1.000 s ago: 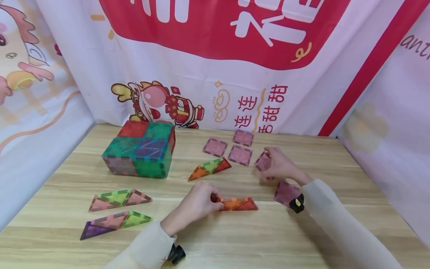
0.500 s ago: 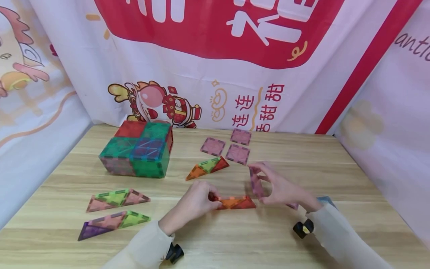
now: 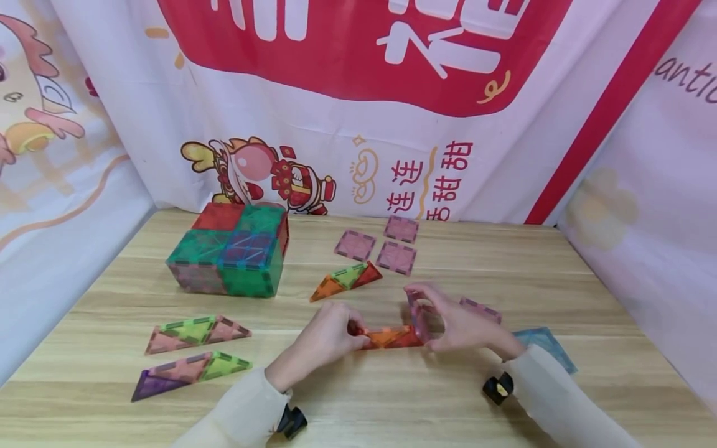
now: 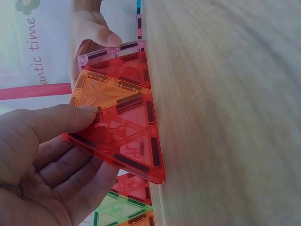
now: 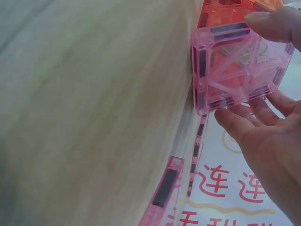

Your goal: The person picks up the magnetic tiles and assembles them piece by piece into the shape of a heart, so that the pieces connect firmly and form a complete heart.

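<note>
A strip of red and orange triangular tiles stands upright on its long edge. My left hand pinches its left end; in the left wrist view the thumb of the left hand presses on the strip near the orange tile. At the strip's right end, my right hand holds a pink square tile upright between thumb and fingers. The right wrist view shows this pink square standing on the table beside the strip, gripped at its edges by the right hand.
Three pink squares lie behind, with another pink square and a blue tile at the right. A tri-coloured strip stands behind my hands. Two more strips and a green-and-red block structure are on the left.
My right hand has picked up the pink square, turned it upright and brought it left and nearer, to the strip's right end. The left hand has kept its grip in place.
</note>
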`<state>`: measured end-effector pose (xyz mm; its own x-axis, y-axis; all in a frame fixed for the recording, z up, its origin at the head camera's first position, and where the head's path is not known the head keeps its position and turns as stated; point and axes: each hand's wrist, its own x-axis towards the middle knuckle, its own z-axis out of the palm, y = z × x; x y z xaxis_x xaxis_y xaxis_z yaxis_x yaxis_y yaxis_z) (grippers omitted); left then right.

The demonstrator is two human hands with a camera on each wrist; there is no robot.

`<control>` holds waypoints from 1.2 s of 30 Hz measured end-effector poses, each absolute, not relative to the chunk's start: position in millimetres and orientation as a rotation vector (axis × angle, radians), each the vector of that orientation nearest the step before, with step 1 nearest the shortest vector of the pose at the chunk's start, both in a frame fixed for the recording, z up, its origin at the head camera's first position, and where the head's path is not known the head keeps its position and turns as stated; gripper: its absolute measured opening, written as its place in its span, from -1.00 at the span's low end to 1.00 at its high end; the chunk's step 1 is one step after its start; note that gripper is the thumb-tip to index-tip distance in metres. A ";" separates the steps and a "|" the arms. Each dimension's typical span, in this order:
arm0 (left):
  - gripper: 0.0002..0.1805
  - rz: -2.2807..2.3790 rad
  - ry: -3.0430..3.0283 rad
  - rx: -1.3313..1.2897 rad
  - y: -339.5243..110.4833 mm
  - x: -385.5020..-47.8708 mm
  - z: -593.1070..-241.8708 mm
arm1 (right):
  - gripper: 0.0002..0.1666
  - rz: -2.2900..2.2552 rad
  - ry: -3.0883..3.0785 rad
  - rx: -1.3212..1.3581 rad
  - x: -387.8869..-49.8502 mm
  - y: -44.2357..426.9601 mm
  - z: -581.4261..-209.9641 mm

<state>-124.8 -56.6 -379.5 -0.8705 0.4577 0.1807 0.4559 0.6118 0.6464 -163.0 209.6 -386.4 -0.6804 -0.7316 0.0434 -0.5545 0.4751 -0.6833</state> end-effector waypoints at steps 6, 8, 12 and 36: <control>-0.88 1.111 2.827 0.806 -56.0 -124.1 -380.9 | 0.20 -1.073 2.372 -1.116 -166.7 209.8 -391.1; -0.88 1.107 2.827 0.803 -55.3 -124.1 -381.5 | 0.19 -1.085 2.365 -1.072 -167.2 211.4 -391.3; -0.86 1.098 2.833 0.812 -54.7 -124.2 -382.2 | 0.19 -1.103 2.390 -0.998 -170.4 214.0 -389.5; -0.89 1.070 2.815 0.815 -58.3 -124.2 -379.8 | 0.12 -1.186 2.332 -0.916 -175.6 203.3 -385.7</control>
<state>-124.2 -58.3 -379.8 -0.8632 0.4789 0.1598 0.4641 0.6282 0.6245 -175.6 203.3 -385.7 -0.7215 -0.6917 -0.0307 -0.3825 0.4351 -0.8151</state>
